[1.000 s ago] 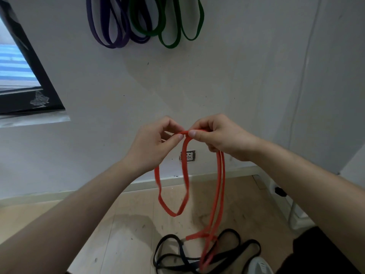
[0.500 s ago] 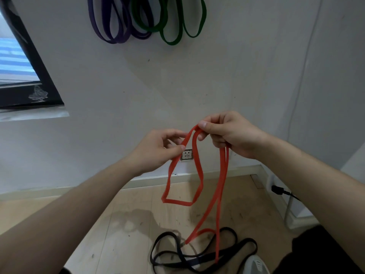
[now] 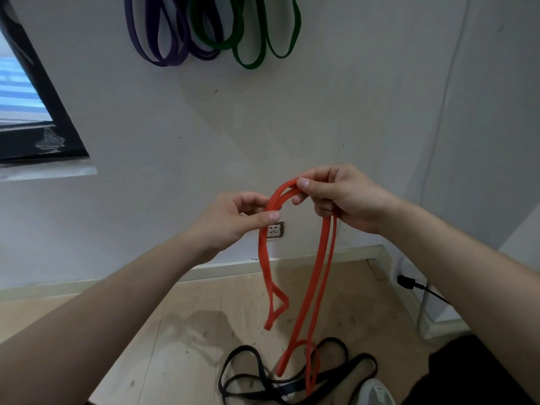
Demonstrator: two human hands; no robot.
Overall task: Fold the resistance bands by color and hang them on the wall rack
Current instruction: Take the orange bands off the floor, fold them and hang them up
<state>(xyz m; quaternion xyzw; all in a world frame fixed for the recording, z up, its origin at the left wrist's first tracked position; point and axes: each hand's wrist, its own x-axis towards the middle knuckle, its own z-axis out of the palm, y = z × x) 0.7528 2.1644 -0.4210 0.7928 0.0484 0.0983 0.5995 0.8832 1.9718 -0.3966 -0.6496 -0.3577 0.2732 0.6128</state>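
**Forearms.** Both enter from the lower corners and converge upward, with the wrists about level with each other.

**Black bands** (image 3: 361,358). They lie in loose loops on the floor (image 3: 190,331), directly below the hands.

**Red band** (image 3: 319,258). It is held in the air between the two hands, folded into several strands. Its long axis runs roughly vertically and its arched top points up. A short doubled loop drops from the left hand and ends well above the floor. Two longer strands fall from the right hand, slanting slightly toward the left hand. Their lowest loops hang over the black bands, but contact cannot be judged.

**Left hand** (image 3: 233,217). It is palm-inward and pinches the left leg of the arch between thumb and forefinger, with the other fingers curled behind.

**Right hand** (image 3: 344,197). It sits slightly higher than the left. The thumb presses on the crown of the arch and the fingers are curled under the strands.

**Socket** (image 3: 274,230). It is on the wall just behind and below the left thumb.

**Purple bands** (image 3: 163,39) and **green bands** (image 3: 254,39). They hang folded side by side high on the wall above the hands, purple toward the left hand.
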